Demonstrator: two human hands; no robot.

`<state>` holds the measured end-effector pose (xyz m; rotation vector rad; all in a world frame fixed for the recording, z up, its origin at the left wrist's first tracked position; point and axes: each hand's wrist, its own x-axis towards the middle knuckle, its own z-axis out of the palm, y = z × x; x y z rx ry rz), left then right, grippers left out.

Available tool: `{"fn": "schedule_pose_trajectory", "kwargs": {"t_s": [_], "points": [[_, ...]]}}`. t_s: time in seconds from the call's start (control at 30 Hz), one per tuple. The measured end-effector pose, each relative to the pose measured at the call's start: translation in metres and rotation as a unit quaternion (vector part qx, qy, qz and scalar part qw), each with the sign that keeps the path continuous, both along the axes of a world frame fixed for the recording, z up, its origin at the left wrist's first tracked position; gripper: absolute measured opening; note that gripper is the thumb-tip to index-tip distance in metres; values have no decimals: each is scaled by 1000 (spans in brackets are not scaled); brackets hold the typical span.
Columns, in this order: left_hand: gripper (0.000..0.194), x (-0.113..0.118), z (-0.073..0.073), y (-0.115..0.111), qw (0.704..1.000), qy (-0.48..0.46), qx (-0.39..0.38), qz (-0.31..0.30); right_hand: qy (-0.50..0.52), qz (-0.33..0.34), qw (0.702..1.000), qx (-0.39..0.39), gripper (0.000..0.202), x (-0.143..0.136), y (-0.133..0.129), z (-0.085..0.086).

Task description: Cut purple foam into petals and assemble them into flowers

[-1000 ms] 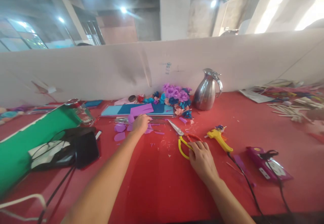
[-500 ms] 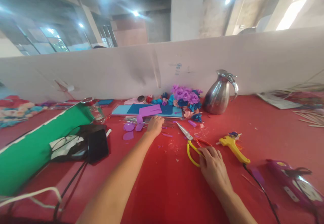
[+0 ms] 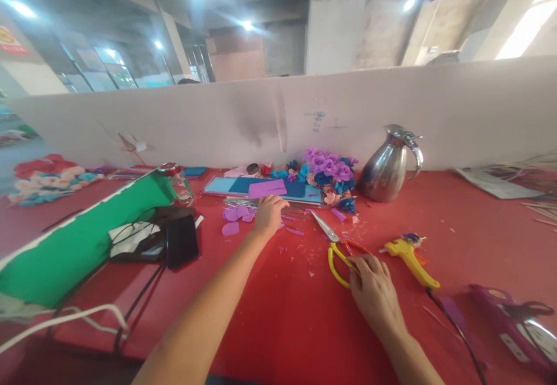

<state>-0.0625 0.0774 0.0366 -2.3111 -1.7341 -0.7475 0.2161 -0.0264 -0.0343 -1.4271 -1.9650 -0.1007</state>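
Observation:
My left hand (image 3: 268,215) reaches to the near edge of the stacked blue paper (image 3: 220,186), its fingers by a purple paper piece (image 3: 266,189) and thin wires; what its fingers hold, if anything, is hidden. Cut purple petals (image 3: 230,228) lie just left of it. My right hand (image 3: 375,285) rests at the handles of the scissors (image 3: 339,263), fingers bent over the yellow and red grips. The scissors lie on the red table with their blades pointing up and left. Beyond them are purple, blue and pink paper flowers (image 3: 328,167).
A steel jug (image 3: 386,167) stands at the back right. To the right lie a yellow glue gun (image 3: 411,260) and a purple power strip (image 3: 509,324). On the left are a black phone (image 3: 181,242), a green box side (image 3: 91,240), a glass jar (image 3: 178,186) and cables.
The view has shifted, so most things appear slightly further right. Among the purple petals, one that stood up beside my left hand is now lower. Both hands remain near the same objects.

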Motion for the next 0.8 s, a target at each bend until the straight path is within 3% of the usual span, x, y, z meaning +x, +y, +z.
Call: {"fn": "schedule_pose_trajectory", "kwargs": {"t_s": [0.13,0.47,0.6,0.8], "points": [[28,3,-8,-12,998,-55,7,-15,0,8,1000,12,23,2,2,-4],[26,1,-42,-24,992,-121,-20,12,-2,16,1000,11,22,4,2,-4],[25,-2,-41,-20,991,-132,-21,15,-1,15,1000,12,21,4,1,-3],[25,-24,-25,3,990,-125,-16,59,-1,8,1000,-5,22,3,0,0]]}}
